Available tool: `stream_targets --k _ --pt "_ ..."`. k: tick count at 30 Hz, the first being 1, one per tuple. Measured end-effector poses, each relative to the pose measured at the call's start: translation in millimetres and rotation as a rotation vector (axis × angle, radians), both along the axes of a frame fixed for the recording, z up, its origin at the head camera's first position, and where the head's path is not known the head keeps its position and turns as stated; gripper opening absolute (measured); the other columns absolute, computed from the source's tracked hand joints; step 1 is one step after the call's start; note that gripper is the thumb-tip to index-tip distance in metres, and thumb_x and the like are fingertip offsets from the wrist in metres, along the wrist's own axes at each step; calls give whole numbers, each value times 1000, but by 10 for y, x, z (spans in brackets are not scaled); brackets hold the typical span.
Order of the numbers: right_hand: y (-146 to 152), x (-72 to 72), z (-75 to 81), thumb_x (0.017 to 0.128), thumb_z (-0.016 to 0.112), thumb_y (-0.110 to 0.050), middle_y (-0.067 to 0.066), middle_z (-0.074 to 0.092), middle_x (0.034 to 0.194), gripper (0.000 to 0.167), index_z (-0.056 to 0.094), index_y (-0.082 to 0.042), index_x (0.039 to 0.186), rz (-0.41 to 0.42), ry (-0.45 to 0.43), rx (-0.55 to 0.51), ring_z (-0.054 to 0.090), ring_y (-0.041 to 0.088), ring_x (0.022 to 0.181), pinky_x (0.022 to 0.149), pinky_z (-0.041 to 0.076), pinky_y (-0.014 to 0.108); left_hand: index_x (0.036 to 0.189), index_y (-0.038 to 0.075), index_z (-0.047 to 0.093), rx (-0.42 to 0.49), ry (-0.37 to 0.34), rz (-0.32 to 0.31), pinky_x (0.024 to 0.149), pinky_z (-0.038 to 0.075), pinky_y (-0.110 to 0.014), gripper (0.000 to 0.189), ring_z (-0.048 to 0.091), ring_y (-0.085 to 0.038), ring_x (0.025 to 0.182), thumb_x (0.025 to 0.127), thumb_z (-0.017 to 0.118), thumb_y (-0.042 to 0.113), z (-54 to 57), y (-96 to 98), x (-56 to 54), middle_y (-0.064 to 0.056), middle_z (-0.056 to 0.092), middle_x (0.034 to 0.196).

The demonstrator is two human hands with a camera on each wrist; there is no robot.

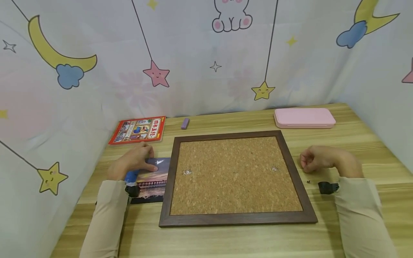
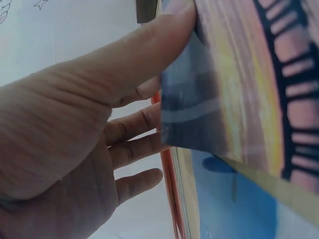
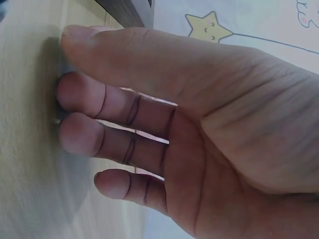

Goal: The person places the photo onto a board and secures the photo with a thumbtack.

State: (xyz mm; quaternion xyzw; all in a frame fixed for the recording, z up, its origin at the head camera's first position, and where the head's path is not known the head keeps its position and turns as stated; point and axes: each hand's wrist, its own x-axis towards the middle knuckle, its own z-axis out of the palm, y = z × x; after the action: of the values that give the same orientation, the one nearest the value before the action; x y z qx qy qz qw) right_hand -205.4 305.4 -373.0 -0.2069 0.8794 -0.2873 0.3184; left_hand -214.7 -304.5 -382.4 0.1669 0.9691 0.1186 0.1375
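On the left, my left hand pinches the upper left edge of a glossy sunset picture, thumb on its face. In the left wrist view the picture's corner is lifted above a blue sheet. The picture's right side meets the brown frame with a cork panel; whether it goes under is unclear. Right of the frame, my right hand rests fingertips on the table, loosely bent; nothing shows in it, though its index finger is mostly hidden. A tiny dark piece lies just below it.
A red-bordered book and a small purple block lie behind on the left. At the back right sits a pink case. A patterned curtain closes off the back and sides of the wooden table.
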Motion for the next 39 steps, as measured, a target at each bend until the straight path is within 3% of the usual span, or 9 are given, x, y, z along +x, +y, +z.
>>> stream_targets --k 5,11,22,28,34,39 --pt "4 16 21 84 69 1 -3 56 75 11 64 -8 84 15 62 -14 48 8 66 62 40 24 93 7 52 9 10 -8 74 41 -40 47 47 -25 84 76 89 32 -3 19 -18 -10 49 95" --pt "-1 28 46 88 68 1 -3 55 70 10 63 -7 84 8 102 -64 46 7 61 58 39 23 93 4 49 87 -40 -3 66 36 -34 47 45 -19 74 78 88 25 13 26 -17 -5 46 80" --pt "-27 -16 48 89 69 0 1 61 72 8 67 -7 87 -15 176 -133 52 8 63 58 45 25 101 3 58 203 -59 -115 76 51 -42 18 63 -23 87 90 72 1 119 -43 18 -9 66 95" --pt "-61 -21 53 94 69 -7 0 64 80 4 67 -7 90 -21 234 -120 54 7 69 63 46 26 108 1 62 226 -70 -121 78 51 -40 17 64 -19 87 93 70 6 168 -131 20 -6 68 96" --pt "-133 -10 57 96 67 -9 0 62 83 4 65 -6 93 -7 236 -149 53 8 73 67 46 26 108 3 64 234 -81 -138 77 51 -38 18 64 -17 85 94 71 11 268 -232 94 -5 68 99" --pt "-159 2 70 95 68 -6 0 61 81 5 64 -6 92 -8 287 -165 52 8 72 67 46 26 110 7 64 246 -73 -161 77 50 -35 19 61 -15 84 95 71 16 372 -242 157 -4 67 102"
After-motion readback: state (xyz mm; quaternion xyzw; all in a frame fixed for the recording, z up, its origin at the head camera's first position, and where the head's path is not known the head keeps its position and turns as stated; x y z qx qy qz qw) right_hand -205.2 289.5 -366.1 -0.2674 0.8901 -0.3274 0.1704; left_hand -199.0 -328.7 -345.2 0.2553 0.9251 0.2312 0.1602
